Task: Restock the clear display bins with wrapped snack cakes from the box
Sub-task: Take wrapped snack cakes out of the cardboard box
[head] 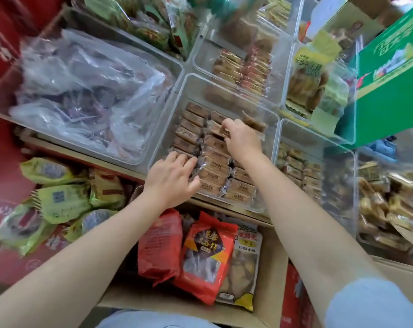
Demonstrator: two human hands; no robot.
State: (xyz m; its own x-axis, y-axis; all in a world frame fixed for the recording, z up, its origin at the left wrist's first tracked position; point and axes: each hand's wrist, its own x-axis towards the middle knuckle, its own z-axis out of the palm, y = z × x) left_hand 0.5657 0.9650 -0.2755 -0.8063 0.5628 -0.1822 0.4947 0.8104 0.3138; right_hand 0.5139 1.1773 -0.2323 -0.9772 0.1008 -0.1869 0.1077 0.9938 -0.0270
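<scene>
A clear display bin [270,124] in the middle holds rows of brown wrapped snack cakes [215,159]. My left hand [171,179] reaches over the bin's near edge, fingers spread and pressing on the cakes of the left rows. My right hand [242,138] is deeper in the bin, its fingers pinched on one wrapped cake [225,132] in the middle row. Another cake [254,121] lies tilted just beyond that hand. The cardboard box [269,268] sits below my arms, holding red and pale snack bags [204,254].
A large bin of clear-wrapped purple goods [87,95] stands to the left. More clear bins of wrapped snacks [300,171] sit right and behind. A green carton [390,79] leans at upper right. Green snack bags [59,197] lie at lower left on red boxes.
</scene>
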